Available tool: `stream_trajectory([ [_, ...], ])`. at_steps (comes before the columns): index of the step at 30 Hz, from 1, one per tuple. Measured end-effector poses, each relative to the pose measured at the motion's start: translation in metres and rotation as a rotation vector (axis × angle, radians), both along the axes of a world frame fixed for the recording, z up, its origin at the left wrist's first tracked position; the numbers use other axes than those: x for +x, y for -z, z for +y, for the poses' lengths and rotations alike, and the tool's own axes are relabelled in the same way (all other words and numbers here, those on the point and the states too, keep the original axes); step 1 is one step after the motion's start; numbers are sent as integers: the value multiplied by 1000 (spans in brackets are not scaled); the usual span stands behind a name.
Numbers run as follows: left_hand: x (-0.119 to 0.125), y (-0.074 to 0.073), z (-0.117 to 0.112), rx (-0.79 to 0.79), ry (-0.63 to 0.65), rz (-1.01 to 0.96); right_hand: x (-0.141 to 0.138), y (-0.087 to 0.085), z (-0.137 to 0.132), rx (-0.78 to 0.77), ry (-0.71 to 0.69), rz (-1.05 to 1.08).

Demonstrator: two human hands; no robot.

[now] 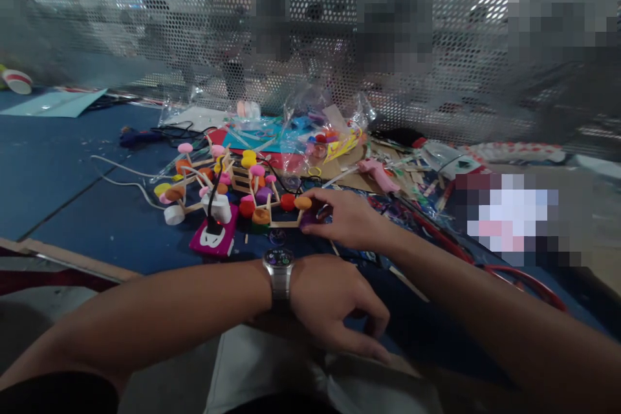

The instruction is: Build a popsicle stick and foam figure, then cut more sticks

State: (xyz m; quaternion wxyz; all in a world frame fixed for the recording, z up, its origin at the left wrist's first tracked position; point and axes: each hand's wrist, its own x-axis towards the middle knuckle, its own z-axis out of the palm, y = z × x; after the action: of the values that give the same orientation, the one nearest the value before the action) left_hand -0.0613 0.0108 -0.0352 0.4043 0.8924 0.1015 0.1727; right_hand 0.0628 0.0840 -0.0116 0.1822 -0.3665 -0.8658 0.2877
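Note:
My right hand [342,217] reaches across the blue table [72,168] and pinches a small purple piece beside an orange ball [303,202] at the near end of a model built of wooden sticks and coloured foam balls [228,184]. My left hand [334,307] rests near the table's front edge over white paper [272,369], fingers curled downward, with a metal watch [278,270] on its wrist. Whether it grips anything is hidden.
A pink power strip [216,236] with a black plug lies in front of the model. White cables [121,178], a dark glue gun [138,137], plastic bags of craft bits [323,132], a pink glue gun [378,174] and red tubing [524,278] clutter the table. A perforated metal screen [436,45] stands behind.

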Motion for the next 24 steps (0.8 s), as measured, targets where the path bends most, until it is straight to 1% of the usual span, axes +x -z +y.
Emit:
stream_trajectory([
  [5,1,1,0,0,-4,2,-8,2,-2,-39,-29,100],
  [11,1,1,0,15,0,-34,-2,-2,3,-77,-6,158],
  [18,1,0,0,50,-6,-27,8,-7,5,-225,39,266],
  [21,1,1,0,52,-1,-57,11,-12,11,-201,83,378],
  [24,2,4,0,35,15,-62,8,-23,21,-180,116,465],
])
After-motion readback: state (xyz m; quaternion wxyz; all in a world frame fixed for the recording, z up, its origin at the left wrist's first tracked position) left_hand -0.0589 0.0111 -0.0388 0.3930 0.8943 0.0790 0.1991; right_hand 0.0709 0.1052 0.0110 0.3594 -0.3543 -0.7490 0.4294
